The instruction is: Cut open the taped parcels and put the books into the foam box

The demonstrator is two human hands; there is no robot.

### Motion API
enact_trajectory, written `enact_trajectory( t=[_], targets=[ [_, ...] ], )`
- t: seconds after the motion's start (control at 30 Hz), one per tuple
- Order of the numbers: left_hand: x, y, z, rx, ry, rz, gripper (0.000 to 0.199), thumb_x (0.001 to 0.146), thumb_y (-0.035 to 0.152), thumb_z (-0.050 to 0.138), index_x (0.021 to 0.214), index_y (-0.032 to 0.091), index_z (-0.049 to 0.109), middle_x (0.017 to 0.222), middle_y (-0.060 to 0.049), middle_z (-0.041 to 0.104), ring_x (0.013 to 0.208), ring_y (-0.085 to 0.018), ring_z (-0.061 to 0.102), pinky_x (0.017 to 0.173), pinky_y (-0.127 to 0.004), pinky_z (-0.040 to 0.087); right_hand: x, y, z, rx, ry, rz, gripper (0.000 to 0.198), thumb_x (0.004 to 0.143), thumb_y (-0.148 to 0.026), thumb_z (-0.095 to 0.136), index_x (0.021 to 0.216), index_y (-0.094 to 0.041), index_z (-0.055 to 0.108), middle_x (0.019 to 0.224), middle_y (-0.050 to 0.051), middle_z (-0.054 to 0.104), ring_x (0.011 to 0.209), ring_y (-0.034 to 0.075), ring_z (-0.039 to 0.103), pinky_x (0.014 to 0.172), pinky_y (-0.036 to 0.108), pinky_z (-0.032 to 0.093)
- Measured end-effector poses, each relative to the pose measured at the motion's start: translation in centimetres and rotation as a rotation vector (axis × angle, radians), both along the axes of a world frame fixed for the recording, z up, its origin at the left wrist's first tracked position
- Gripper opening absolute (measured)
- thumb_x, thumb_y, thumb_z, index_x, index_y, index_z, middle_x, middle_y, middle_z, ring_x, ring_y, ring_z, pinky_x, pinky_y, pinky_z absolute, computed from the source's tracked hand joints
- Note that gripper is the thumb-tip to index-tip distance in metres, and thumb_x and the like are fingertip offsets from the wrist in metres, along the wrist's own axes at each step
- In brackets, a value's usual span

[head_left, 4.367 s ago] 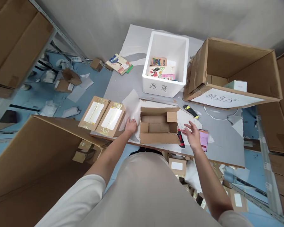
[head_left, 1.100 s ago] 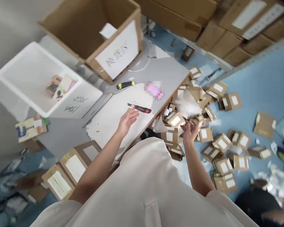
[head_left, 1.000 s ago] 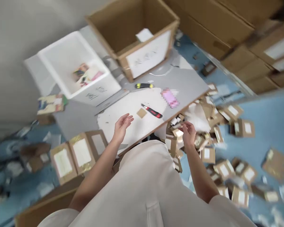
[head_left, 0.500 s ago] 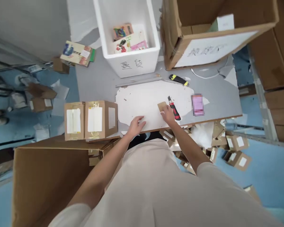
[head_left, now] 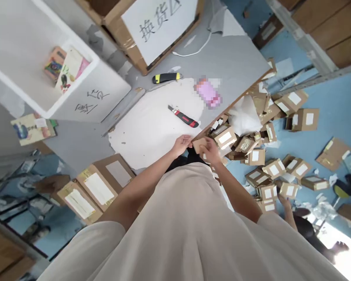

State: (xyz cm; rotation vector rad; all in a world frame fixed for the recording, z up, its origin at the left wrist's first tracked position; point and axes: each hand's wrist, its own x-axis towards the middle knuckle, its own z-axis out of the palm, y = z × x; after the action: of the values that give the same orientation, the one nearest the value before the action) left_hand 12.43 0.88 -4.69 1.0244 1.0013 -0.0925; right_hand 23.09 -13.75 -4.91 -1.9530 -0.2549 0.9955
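My right hand grips a small flat piece of brown cardboard at the table's front edge, close to my body. My left hand is just left of it, fingers stretched toward the cardboard and holding nothing that shows. Above my hands, a red and black utility knife lies with its blade out on a white sheet. Farther back rests a yellow and black utility knife. A pink, pixelated object lies to the right.
A white foam box with packets inside and a large cardboard box stand at the back. Two labelled cartons sit front left. Many small boxes cover the floor at right, where another person's hand reaches among them.
My view has swung to the right. My right hand has brought the cardboard piece from beside the red knife to the table edge, and my left hand has come nearer to it.
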Motion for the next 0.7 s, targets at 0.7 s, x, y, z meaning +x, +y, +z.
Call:
enact_trajectory(
  t=[0.7],
  targets=[
    [-6.6, 6.8, 3.7, 0.078, 0.388, 0.156, 0.045, 0.074, 0.053, 0.067, 0.104, 0.020, 0.058, 0.124, -0.014, 0.062, 0.110, -0.026, 0.062, 0.088, -0.037, 0.045, 12.8, 7.4, -0.4, -0.083, -0.691, 0.339, 0.039, 0.086, -0.024, 0.047, 0.123, -0.014, 0.057, 0.129, 0.017, 0.056, 0.121, 0.030, 0.049, 0.103, 0.048, 0.040]
  ],
)
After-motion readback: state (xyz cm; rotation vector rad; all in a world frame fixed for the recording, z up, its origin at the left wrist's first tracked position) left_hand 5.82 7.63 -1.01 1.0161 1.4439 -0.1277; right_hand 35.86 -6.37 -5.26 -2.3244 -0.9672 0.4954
